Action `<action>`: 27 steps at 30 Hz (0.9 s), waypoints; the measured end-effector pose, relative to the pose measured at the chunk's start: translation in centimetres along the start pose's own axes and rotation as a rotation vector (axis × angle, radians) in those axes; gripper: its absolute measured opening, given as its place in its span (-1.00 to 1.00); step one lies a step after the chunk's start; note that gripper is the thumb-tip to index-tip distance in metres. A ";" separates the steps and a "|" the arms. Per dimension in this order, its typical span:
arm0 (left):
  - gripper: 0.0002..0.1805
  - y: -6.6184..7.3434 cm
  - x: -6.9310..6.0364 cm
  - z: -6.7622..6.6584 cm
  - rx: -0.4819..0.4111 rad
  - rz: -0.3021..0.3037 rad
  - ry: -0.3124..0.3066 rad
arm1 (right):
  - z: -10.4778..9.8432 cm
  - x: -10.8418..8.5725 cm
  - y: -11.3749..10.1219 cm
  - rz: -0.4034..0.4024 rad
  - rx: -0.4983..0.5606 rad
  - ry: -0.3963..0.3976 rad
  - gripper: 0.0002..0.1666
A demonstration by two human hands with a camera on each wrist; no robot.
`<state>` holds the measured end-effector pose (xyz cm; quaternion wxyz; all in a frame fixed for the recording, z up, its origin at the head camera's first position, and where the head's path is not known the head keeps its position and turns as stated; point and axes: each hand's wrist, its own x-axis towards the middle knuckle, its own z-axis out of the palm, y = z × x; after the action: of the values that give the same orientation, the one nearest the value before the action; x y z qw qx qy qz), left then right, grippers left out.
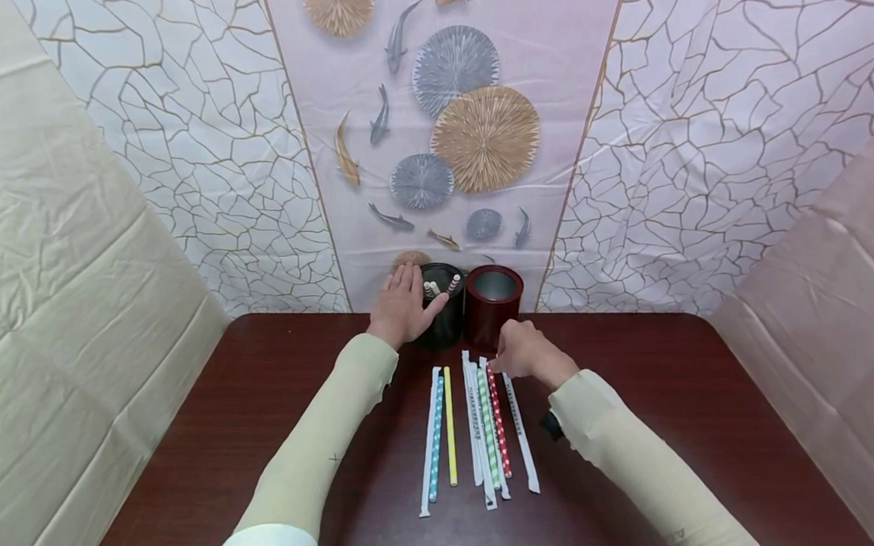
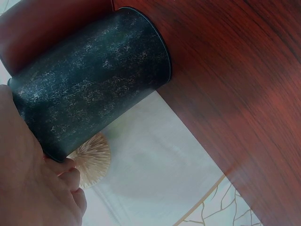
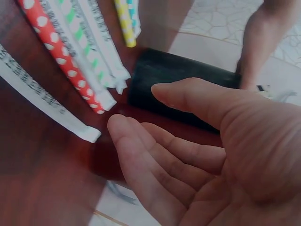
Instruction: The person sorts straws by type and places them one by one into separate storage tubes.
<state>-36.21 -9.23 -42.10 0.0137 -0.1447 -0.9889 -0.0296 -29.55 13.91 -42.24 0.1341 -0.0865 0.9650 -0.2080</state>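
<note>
While the left hand [image 1: 400, 307] lies at the black cup's [image 1: 449, 322] rim, fingers extended, not clenched, the right hand [image 1: 526, 351] hovers by the upper ends of the straws [image 1: 487, 424], holding nothing. Straws lie in a loose row on the worktop [image 1: 684, 375], lower centre of the head view; the red straw [image 1: 498, 424] is just beside the right hand.

Likely paper: very light, stiff lengthwise, easy to crush or roll. I'd pinch gently near the upper end; wrappers may slip.

Head view alone shows the red cup's [image 1: 492, 315] grey inside and striped straws [image 1: 454, 284] standing in the black one. Right wrist view shows the thumb-finger gap; left wrist view, the black cup's speckled side.
</note>
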 end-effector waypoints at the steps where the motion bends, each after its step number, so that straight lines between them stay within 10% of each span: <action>1: 0.00 0.0 0.0 0.0 0.001 0.000 0.001 | 0.3 0.1 0.2 0.004 0.003 0.001 -0.49; 27: 0.00 0.0 0.1 0.1 -0.014 0.006 0.007 | 4.7 2.1 2.4 0.086 0.065 0.030 -0.58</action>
<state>-36.28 -9.23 -42.15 0.0163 -0.1477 -0.9882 -0.0368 -30.44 13.80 -47.85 0.1313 -0.0376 0.9624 -0.2348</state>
